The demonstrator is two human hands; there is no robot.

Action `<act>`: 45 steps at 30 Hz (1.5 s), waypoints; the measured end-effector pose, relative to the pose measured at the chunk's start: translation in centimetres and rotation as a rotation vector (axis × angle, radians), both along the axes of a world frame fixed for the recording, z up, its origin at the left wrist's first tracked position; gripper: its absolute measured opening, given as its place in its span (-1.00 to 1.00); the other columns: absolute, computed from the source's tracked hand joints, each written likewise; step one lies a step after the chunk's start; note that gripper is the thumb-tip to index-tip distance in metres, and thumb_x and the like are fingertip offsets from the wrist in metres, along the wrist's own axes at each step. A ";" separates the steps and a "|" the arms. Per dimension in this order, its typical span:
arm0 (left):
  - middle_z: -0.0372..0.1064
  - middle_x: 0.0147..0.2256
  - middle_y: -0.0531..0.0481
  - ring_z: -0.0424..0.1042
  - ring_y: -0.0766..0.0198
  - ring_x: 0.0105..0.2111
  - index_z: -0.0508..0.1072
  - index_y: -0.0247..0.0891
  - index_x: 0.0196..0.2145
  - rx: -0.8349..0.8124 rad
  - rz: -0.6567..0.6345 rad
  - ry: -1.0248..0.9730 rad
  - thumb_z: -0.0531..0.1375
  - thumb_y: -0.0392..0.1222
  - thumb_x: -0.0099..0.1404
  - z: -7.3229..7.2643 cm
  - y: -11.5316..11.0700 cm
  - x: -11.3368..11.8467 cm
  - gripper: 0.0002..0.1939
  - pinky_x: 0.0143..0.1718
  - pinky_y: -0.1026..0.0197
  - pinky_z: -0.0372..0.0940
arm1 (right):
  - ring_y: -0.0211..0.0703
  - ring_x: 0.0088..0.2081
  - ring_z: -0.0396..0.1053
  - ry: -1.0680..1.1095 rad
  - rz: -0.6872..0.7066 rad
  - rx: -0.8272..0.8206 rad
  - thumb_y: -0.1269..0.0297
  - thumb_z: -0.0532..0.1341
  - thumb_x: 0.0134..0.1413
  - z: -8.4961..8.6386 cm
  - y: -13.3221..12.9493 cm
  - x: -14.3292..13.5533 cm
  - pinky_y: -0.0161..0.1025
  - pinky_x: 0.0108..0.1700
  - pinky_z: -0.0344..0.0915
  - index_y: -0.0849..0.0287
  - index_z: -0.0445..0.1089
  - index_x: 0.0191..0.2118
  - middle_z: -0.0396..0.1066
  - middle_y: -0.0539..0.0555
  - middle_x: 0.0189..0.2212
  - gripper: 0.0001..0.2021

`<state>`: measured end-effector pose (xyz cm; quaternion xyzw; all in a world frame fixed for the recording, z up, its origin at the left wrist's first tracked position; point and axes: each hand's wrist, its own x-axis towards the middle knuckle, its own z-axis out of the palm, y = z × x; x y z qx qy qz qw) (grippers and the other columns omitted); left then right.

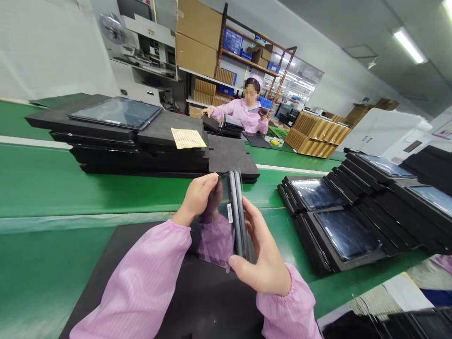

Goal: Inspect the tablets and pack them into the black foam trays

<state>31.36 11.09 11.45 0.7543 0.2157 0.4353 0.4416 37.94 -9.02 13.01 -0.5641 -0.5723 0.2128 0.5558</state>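
Observation:
Both my hands hold up a small stack of tablets (222, 235), tilted on edge above a black foam mat (215, 301). The near tablet has a glossy dark screen under clear film and a small white label. At its upper left edge, my left hand (197, 195) is closed on the stack. My right hand (263, 256) grips from the right, with the thumb on the lower front edge and the fingers behind. The left fingertips are hidden behind the tablets. How many tablets are in the stack is hard to make out.
Black foam trays (141, 155) stand stacked at the left, bearing a tablet (118, 113) and a yellow sticker sheet (188, 139). More trays with tablets (348, 233) rise at the right. Across the green bench (31, 188), a co-worker (243, 110) in pink sits near cardboard dividers (318, 132).

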 end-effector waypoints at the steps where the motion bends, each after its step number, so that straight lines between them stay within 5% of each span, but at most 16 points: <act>1: 0.12 -0.63 0.07 0.14 0.28 -0.54 0.12 -0.13 -0.63 -0.003 0.000 -0.001 -0.04 0.19 0.19 0.0 0.0 0.0 -0.59 -0.49 0.20 0.10 | 0.15 0.33 0.21 -0.018 -0.007 0.000 0.33 0.28 -0.01 0.0 0.0 -0.1 0.08 0.31 0.27 0.06 0.00 0.41 0.17 0.20 0.35 -0.15; 14: 0.12 -0.61 0.05 0.13 0.26 -0.54 0.11 -0.12 -0.63 -0.010 -0.013 -0.027 -0.04 0.21 0.19 0.1 0.2 -0.1 -0.59 -0.51 0.19 0.16 | 0.20 0.37 0.14 0.060 0.284 0.040 0.29 0.32 0.00 -0.4 0.1 2.1 0.12 0.32 0.22 -0.23 -0.04 0.45 0.04 0.03 0.41 -0.08; 25: 0.18 -0.61 0.03 0.13 0.26 -0.53 0.11 -0.12 -0.60 -0.003 -0.041 0.007 -0.02 0.17 0.19 0.3 0.3 -0.4 -0.62 -0.47 0.19 0.18 | 0.18 0.33 0.22 0.088 0.245 -0.017 -0.04 0.31 0.05 -0.2 0.1 2.2 0.10 0.30 0.25 -0.02 0.03 0.44 0.10 0.16 0.39 -0.13; 34: 0.14 -0.65 0.05 0.11 0.28 -0.56 0.09 -0.14 -0.62 0.002 -0.045 -0.020 -0.03 0.19 0.24 0.3 0.1 -0.4 -0.56 -0.51 0.21 0.16 | 0.21 0.33 0.21 0.079 0.249 -0.013 0.26 0.28 0.00 0.5 0.0 1.9 0.12 0.29 0.25 0.01 0.04 0.42 0.09 0.18 0.40 -0.16; 45: 0.10 -0.65 0.08 0.08 0.30 -0.59 0.12 -0.13 -0.64 0.020 -0.099 0.023 -0.03 0.21 0.19 0.8 -1.1 -0.5 -0.57 -0.53 0.20 0.10 | 0.10 0.28 0.29 0.134 0.183 -0.022 0.15 0.30 0.08 0.6 0.3 1.7 0.05 0.29 0.26 0.04 0.09 0.35 0.29 0.18 0.28 -0.27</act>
